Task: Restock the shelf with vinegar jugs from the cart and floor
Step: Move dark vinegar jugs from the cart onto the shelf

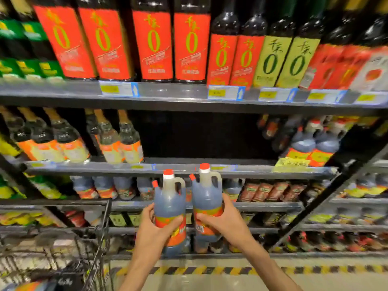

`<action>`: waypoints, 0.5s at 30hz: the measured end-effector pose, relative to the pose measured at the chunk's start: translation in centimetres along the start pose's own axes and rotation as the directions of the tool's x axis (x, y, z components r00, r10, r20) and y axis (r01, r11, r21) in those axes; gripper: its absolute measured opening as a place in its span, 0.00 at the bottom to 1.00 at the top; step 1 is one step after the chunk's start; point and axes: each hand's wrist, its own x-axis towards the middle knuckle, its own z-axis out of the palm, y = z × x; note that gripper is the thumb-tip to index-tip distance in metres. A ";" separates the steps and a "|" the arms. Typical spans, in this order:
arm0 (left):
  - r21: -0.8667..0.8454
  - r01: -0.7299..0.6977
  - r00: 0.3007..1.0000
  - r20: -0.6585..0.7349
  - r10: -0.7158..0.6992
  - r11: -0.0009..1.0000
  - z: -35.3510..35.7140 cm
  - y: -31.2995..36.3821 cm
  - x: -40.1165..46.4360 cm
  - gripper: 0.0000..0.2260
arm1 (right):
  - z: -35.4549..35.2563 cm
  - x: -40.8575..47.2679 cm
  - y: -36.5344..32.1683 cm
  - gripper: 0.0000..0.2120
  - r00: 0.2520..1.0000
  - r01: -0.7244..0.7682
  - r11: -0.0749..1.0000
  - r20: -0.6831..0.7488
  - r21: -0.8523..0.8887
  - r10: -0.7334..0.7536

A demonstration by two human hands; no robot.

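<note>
Two vinegar jugs are held upright, side by side, in front of a supermarket shelf. The left jug [169, 208] is gripped around its labelled body by the left hand [154, 229], fingers curled round the front and thumb behind. The right jug [207, 203] is held the same way by the right hand [225, 222], slightly higher than its neighbour; the two jugs are just beside each other, and whether they touch cannot be told. Both carry red caps, white collars and moulded handles, and dark liquid is seen inside.

Behind and above the jugs, a dark gap [199, 135] is seen on the middle shelf [182, 168], flanked by clear bottles [117, 141] on the left and matching jugs [315, 148] on the right. Tall bottles with red labels [153, 43] are lined along the upper shelf. A wire cart [92, 244] is seen at lower left, close to the left forearm, and a yellow-and-black striped strip [210, 269] is run along the floor at the shelving's base.
</note>
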 end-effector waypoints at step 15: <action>0.061 -0.159 0.938 0.321 0.131 0.985 18.5 14.4 17.2 0.22 | -13.7 7.7 -1.2 0.38 0.945 -0.034 0.982 -0.315 0.186 0.092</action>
